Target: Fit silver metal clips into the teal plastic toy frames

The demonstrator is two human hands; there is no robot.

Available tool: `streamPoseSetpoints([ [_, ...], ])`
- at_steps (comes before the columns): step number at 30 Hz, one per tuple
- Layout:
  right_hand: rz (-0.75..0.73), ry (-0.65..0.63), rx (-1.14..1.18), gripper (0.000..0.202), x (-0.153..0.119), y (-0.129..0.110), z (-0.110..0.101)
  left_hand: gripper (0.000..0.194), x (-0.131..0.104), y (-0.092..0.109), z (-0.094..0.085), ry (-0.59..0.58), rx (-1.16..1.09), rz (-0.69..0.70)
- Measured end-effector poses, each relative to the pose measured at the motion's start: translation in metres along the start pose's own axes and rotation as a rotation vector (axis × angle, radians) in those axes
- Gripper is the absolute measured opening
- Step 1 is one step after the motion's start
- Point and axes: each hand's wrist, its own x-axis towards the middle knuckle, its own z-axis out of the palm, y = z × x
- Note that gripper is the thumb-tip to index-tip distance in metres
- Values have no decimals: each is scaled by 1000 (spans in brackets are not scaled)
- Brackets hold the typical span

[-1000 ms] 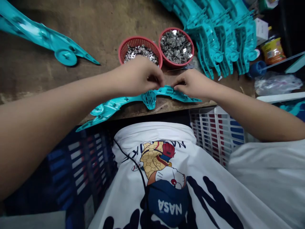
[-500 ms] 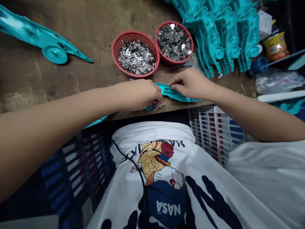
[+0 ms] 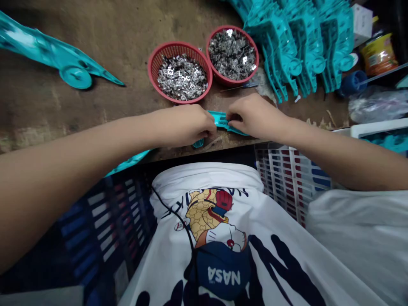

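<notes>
A long teal plastic part (image 3: pixel 219 119) lies along the table's front edge, under both of my hands. My left hand (image 3: pixel 196 125) is closed around its left portion, palm down, and covers most of that end. A rounded teal end (image 3: pixel 198 143) shows below the fingers. On the right, my right hand (image 3: pixel 248 115) has thumb and fingertips brought together against the part's ribbed inner face. Whatever small thing is between those fingertips is hidden. Just beyond the hands stand two red baskets of small metal clips, the left basket (image 3: pixel 153 70) and the right basket (image 3: pixel 208 51).
A thin screwdriver (image 3: pixel 250 85) lies behind my right hand. Several teal mouldings (image 3: pixel 296 51) are stacked at the back right, and another teal moulding (image 3: pixel 41 49) lies at left. Below the edge are a white crate (image 3: pixel 280 170) and a dark blue crate (image 3: pixel 105 216).
My right hand has curled further over the teal part and turned slightly, covering more of its right end. My left hand keeps its hold. The camera view has shifted slightly.
</notes>
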Motion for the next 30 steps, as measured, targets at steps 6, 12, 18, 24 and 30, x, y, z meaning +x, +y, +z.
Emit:
streamPoseSetpoints([
  [6, -41, 195, 88, 44, -14, -16, -45, 9, 5, 41, -17, 420, -708, -195],
  [12, -300, 273, 142, 48, -18, -12, -41, 41, 2, 63, -16, 497, -1204, -367],
  [18, -301, 228, 71, 51, -7, 2, -41, 15, -7, 56, -8, 471, -764, -360],
  [24, -150, 56, 19, 48, 23, 30, -27, 42, -17, 33, 13, 88, 182, -21],
  [30, -409, -50, 192, 82, 38, 38, 2, 45, -18, 27, 22, 38, 283, 36],
])
